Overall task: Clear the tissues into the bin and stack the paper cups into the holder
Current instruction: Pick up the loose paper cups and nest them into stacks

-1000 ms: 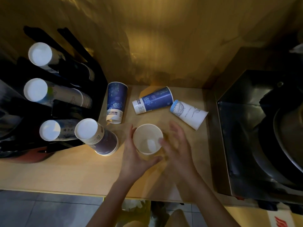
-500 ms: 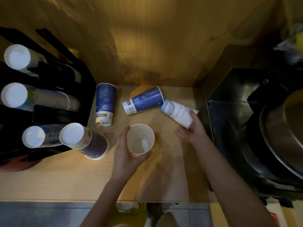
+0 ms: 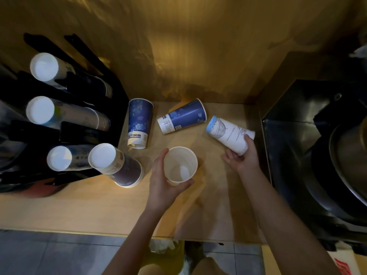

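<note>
The left hand [image 3: 161, 181] is gripping an upright cup [image 3: 180, 165], the right hand [image 3: 241, 157] is gripping a white cup [image 3: 230, 134] — two blue cups [image 3: 140, 123] are lying unstacked at the counter's [image 3: 79, 211] back edge.

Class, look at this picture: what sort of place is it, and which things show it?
Probably a drinks counter in a cafe or shop: a black cup holder loaded with stacked paper cups, loose printed cups on the wooden counter.

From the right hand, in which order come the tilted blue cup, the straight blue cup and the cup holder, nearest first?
Measured from the right hand:
1. Tilted blue cup, lying at the table's back middle.
2. Straight blue cup, lying beside the holder.
3. Cup holder, far left.
</note>
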